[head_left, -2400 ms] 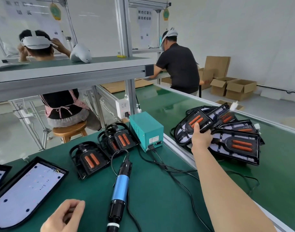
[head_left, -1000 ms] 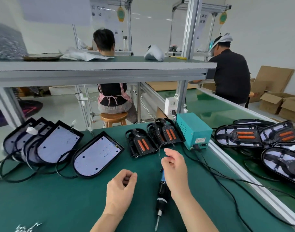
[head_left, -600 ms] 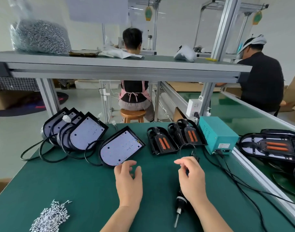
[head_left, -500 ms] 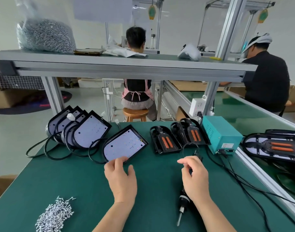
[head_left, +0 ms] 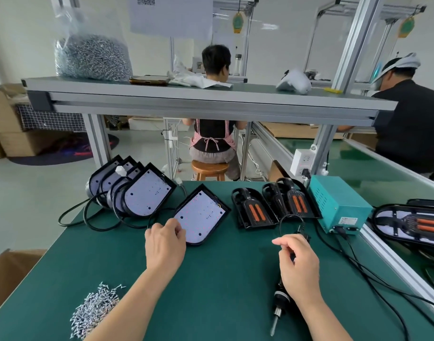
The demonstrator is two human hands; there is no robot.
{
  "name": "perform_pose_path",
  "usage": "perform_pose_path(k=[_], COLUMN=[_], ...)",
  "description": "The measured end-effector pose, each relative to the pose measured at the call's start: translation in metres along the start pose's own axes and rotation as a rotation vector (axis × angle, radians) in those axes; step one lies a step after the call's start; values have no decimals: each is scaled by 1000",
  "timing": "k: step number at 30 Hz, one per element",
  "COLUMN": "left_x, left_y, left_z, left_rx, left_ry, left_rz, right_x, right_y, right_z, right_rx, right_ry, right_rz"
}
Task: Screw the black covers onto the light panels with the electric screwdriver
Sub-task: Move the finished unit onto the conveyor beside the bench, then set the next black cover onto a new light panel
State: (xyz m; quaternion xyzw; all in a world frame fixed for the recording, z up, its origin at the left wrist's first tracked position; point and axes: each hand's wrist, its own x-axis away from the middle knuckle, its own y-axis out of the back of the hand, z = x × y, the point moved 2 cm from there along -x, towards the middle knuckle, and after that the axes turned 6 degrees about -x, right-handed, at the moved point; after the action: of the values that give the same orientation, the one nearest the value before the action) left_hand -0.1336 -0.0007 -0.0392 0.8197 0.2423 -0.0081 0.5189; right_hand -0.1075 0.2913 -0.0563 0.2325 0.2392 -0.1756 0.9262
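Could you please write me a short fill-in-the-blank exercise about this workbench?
1. The loose screws lie near the green table's front ____ corner.
2. The black covers carry ____ strips.
3. The electric screwdriver lies beneath the right hand, bit pointing ____ the person.
Missing words: left; orange; toward.

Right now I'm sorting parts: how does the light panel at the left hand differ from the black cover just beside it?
The light panel shows a flat white board; the black cover shows a moulded hollow and two orange strips. The left hand holds the panel's edge; nothing touches the cover. Both are black-rimmed and lie on the green table.
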Motion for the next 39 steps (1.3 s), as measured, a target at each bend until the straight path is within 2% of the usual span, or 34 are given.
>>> perform_pose_path(k=[5,13,16,18,20,24,27,32,36,39], left_x=[47,117,132,136,136,134,136,135,136,136], left_y=[5,7,8,12,14,16,12,12,9,10], left_z=[-14,-16,-16,-19,-21,-21,-18,-19,-17,-16], left_rx=[18,69,97,91,98,52,74,111,147,149], left_ry=[-154,-343,-403,-443,-536,-663,-706,-701,-686,-670], left_rz=[-34,95,129,143,83,-10,-49,-84,-54,-35], right_x=[0,-1,-13,-31,-46,-63,-66,-59,-53,-50], right_y=[0,0,-4,-14,-30,-61,-74,-78,-65,-50], right_z=[-1,-1,10,21,31,38,30,17,20,27], right_rx=[-14,13,193,224,135,-46,-119,-211,-289,-362], right_ry=[-9,-44,-79,-216,-414,-647,-724,-735,-629,-509], right_rz=[0,12,160,350,475,517,428,143,-83,-181])
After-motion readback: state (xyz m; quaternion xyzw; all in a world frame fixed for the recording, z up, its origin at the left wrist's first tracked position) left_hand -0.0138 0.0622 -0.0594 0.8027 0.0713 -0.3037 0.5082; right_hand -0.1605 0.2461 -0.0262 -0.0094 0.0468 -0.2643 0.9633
